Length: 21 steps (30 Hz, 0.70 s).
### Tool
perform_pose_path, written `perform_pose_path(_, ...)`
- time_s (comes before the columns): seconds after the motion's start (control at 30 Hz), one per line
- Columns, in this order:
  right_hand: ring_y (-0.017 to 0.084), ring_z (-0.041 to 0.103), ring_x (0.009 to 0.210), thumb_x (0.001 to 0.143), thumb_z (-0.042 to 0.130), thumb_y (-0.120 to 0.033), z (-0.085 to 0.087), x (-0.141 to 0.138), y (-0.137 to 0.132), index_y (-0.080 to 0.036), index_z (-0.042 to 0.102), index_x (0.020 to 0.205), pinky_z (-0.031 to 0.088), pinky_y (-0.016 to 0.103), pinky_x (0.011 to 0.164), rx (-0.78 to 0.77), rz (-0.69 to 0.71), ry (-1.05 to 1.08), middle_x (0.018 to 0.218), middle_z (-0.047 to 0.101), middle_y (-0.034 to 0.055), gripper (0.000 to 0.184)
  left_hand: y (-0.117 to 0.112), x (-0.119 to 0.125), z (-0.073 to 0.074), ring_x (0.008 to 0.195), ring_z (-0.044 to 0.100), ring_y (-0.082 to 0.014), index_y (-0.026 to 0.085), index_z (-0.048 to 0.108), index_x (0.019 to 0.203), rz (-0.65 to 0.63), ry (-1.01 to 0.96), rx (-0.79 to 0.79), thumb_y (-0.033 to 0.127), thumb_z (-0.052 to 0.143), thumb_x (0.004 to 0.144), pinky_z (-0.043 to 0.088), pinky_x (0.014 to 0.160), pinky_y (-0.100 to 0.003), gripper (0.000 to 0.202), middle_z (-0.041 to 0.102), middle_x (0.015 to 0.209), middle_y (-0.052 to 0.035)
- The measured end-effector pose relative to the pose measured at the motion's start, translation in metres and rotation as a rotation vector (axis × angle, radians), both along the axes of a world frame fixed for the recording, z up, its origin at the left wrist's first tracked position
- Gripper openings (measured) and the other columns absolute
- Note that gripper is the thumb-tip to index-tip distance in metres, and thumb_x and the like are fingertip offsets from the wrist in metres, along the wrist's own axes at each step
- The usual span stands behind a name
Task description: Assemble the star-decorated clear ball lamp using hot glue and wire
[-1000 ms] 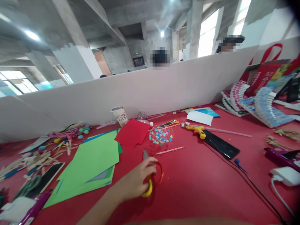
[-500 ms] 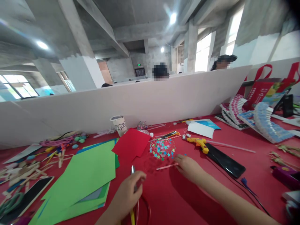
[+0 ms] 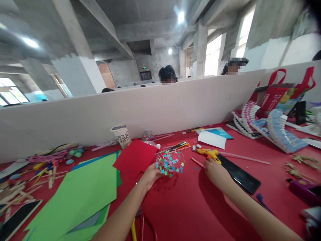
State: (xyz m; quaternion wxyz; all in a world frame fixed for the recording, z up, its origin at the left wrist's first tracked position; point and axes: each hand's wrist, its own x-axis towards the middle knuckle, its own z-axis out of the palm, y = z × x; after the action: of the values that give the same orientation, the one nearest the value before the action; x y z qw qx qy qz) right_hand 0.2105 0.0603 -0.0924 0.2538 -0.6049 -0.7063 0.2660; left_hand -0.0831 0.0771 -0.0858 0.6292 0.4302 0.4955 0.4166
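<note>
Plainly, the star-dotted clear piece [image 3: 170, 163] lay between the two hands, on the red counter [image 3: 190, 207] just ahead of the person; the left hand [image 3: 150, 175] was the nearer, its fingers curled onto the piece's near-left rim, apparently gripping it with that edge lifted; the right hand [image 3: 217, 172] sat apart to the right, knuckles up, fingers loosely bent; a thin pink stick [image 3: 197, 162] ran slantwise from beside the piece down to those fingertips, though whether it was pinched or only touched could not be told; the yellow glue gun [image 3: 209, 154] lay just beyond that hand, and a black phone [image 3: 240, 174] just right of it.
</note>
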Motion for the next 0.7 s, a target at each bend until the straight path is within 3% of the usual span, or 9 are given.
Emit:
perform_pose_path(0.1, 0.021, 0.059, 0.099, 0.09, 0.055, -0.033, 0.001, -0.024, 0.014, -0.017, 0.053, 0.118, 0.051, 0.042, 0.082, -0.083, 0.015, 0.285, 0.119, 0.056, 0.0083, 0.033, 0.001, 0.007, -0.001, 0.082, 0.064, -0.0168, 0.014, 0.059, 0.101, -0.04, -0.049, -0.011, 0.015, 0.061, 0.081, 0.052, 0.077, -0.038, 0.02, 0.065, 0.096, -0.0042)
perform_pose_path(0.2, 0.019, 0.061, 0.095, 0.09, 0.054, -0.034, 0.004, -0.053, 0.02, -0.017, 0.053, 0.118, 0.052, 0.04, 0.078, -0.262, 0.067, 0.576, 0.116, 0.058, 0.0078, 0.033, -0.003, 0.012, -0.001, 0.08, 0.066, -0.0178, 0.016, 0.057, 0.102, -0.057, -0.075, -0.005, 0.005, 0.065, 0.069, 0.052, 0.078, -0.037, 0.036, 0.068, 0.092, -0.0032)
perform_pose_path(0.3, 0.019, 0.061, 0.094, 0.09, 0.054, -0.034, 0.01, -0.068, 0.021, -0.016, 0.053, 0.118, 0.053, 0.039, 0.078, -0.42, 0.117, 0.808, 0.114, 0.058, 0.0077, 0.033, -0.009, 0.016, 0.002, 0.08, 0.067, -0.0193, 0.019, 0.056, 0.106, -0.066, -0.088, 0.007, 0.011, 0.067, 0.066, 0.052, 0.079, -0.037, 0.042, 0.07, 0.088, -0.0033)
perform_pose_path(0.5, 0.019, 0.061, 0.093, 0.09, 0.053, -0.036, 0.021, -0.063, 0.013, -0.017, 0.052, 0.119, 0.052, 0.039, 0.077, -0.479, 0.137, 1.117, 0.114, 0.058, 0.0077, 0.034, -0.026, 0.02, 0.017, 0.093, 0.064, -0.0218, 0.021, 0.057, 0.113, -0.05, -0.05, 0.107, 0.038, 0.056, 0.08, 0.048, 0.087, -0.038, 0.037, 0.069, 0.1, -0.0068)
perform_pose_path(0.7, 0.017, 0.062, 0.085, 0.091, 0.047, -0.046, 0.032, -0.052, -0.01, -0.017, 0.05, 0.12, 0.053, 0.036, 0.071, -0.46, 0.169, 1.286, 0.109, 0.059, 0.0075, 0.041, -0.047, 0.013, 0.025, 0.106, 0.056, -0.0223, 0.026, 0.04, 0.135, -0.022, 0.076, 0.234, 0.036, 0.065, 0.075, 0.04, 0.098, -0.038, 0.066, 0.063, 0.114, -0.005)
